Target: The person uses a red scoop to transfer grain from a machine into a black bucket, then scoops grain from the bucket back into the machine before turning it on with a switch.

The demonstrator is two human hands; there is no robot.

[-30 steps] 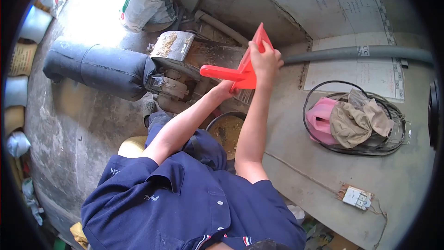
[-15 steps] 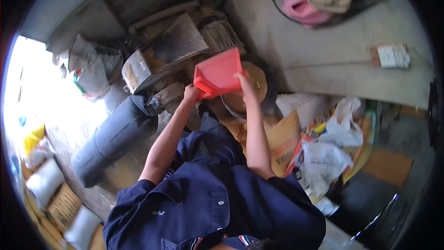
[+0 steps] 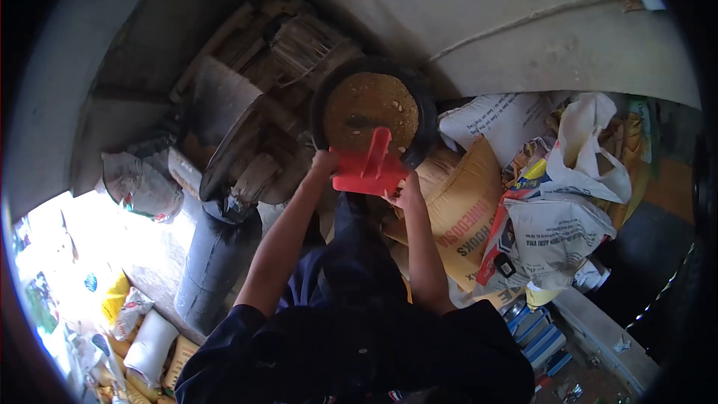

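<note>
Step, as judged: scooping grain from tub at 12 o'clock. Grip: left hand, right hand closed on scoop. Next needs level lift.

Harsh daylight pours in from the lower left, washing the floor nearly white. The shirt sits in deep shadow, almost black. The red scoop shows in soft, even light. Fisheye bending curves the edges inside a dark ring; the sacks look slightly blurred, perhaps.
</note>
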